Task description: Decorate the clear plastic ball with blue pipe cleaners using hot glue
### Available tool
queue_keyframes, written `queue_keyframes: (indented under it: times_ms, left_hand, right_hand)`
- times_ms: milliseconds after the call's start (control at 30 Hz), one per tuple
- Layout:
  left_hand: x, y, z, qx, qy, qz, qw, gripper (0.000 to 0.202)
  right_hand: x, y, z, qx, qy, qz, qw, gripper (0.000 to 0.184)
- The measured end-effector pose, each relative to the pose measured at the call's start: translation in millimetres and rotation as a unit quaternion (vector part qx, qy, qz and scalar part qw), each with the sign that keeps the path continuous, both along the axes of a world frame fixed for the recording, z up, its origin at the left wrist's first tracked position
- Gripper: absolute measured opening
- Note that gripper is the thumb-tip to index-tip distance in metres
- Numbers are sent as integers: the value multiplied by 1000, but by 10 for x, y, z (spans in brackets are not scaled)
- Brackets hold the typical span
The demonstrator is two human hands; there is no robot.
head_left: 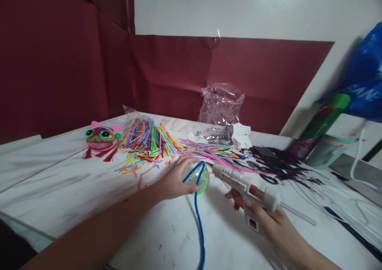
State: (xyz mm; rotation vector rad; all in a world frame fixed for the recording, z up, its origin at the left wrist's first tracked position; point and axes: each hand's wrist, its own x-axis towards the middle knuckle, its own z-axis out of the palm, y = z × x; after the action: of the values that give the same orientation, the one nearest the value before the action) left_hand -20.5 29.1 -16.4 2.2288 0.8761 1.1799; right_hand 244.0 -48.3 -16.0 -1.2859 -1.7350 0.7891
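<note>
My left hand (179,179) is closed around a clear, rounded plastic piece with a green edge (204,182); its exact kind is hard to make out. A blue pipe cleaner (199,218) lies bent in a peak across the piece, and its long tail hangs down toward the table's near side. In my right hand (265,222) is a white glue gun (238,178) with an orange trigger and a glue stick poking out of its back. The gun's nozzle points left, close beside the bend of the blue pipe cleaner.
A pink animal-face craft (102,140) stands at the left. Behind my hands lie many coloured pipe cleaners (143,136) and a clear plastic bag (222,104). To the right are black scissors (268,178), dark purple strands (283,162), a pale green cup (330,150) and glue sticks (346,206).
</note>
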Motion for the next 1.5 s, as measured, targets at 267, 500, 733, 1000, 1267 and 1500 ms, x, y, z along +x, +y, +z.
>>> queue_keyframes:
  times_ms: [267, 500, 733, 1000, 1267, 1500]
  left_hand:
    - [34, -27, -12, 21, 55, 10, 998, 73]
    - [39, -24, -23, 22, 72, 22, 997, 74]
    - [39, -33, -4, 21, 72, 13, 997, 73]
    - [37, -14, -24, 24, 66, 12, 997, 73]
    - [34, -13, -20, 23, 68, 11, 997, 73]
    - [40, -7, -30, 27, 71, 15, 997, 74]
  right_hand:
    - [-52, -99, -36, 31, -89, 8, 995, 39]
    - [-78, -120, 51, 68, -102, 43, 992, 30]
    - [-132, -144, 84, 91, -79, 57, 991, 22]
    - [-144, -131, 122, 140, -95, 79, 982, 17]
    - [-132, -133, 88, 154, -126, 68, 978, 15]
    - [-148, -130, 120, 158, -145, 76, 974, 16]
